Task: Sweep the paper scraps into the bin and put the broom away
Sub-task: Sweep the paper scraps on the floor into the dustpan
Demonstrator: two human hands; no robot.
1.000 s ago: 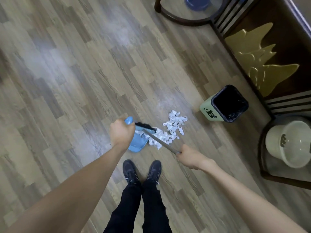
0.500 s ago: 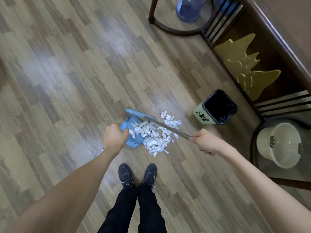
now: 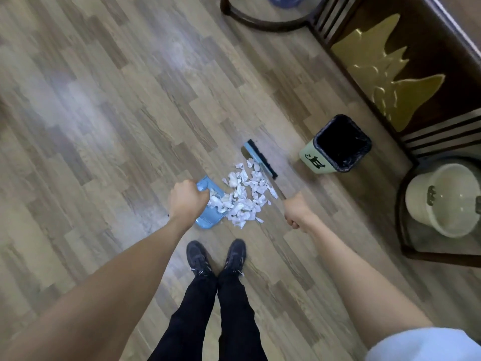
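Many paper scraps (image 3: 243,199) heaped on floor (image 3: 109,105) between dustpan (image 3: 208,220) and broom head (image 3: 260,160); few already on pan lip; bin (image 3: 341,143) near, beyond broom. Step: drag bristles low, short strokes toward pan; keep lip flat against floor. Left hand (image 3: 187,201) fisted on dustpan handle, arm extended; right hand (image 3: 296,213) fingers clenched round broom shaft, wrist angled down.

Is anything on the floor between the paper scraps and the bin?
Only the broom head, on the far side of the paper scraps, towards the bin. Past it the wood floor is bare up to the bin.
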